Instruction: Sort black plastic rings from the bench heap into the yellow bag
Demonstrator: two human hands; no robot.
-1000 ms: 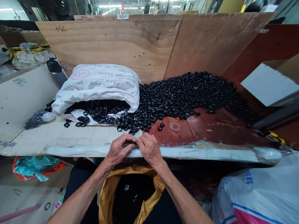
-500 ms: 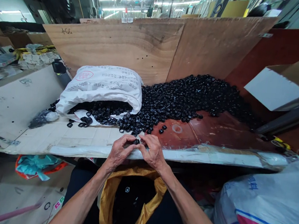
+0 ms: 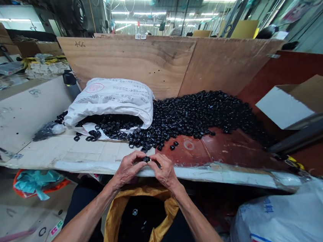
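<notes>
Between my fingertips is a small black ring-shaped part [image 3: 146, 159], held at the table's front edge. My left hand [image 3: 130, 166] pinches it from the left, and my right hand [image 3: 163, 169] grips it from the right. Fingers cover much of the part. Just beyond my hands, a large pile of similar black rings [image 3: 205, 110] spreads over the table. More of them spill from the mouth of a white woven sack [image 3: 112, 94] lying on its side. Below my wrists an open yellow sack [image 3: 113, 216] stands between my legs, with dark parts inside.
A plywood board [image 3: 127, 57] closes off the table's back. An open cardboard box [image 3: 287, 103] sits at the right, above a dark metal bar [image 3: 307, 132]. A full white and pink sack [image 3: 280, 222] stands at lower right. An orange-rimmed container [image 3: 17, 179] with turquoise plastic is at lower left.
The camera view has tilted slightly, so the table appears lower. Both hands stay together at the table edge on the small black part, with the fingers slightly shifted.
</notes>
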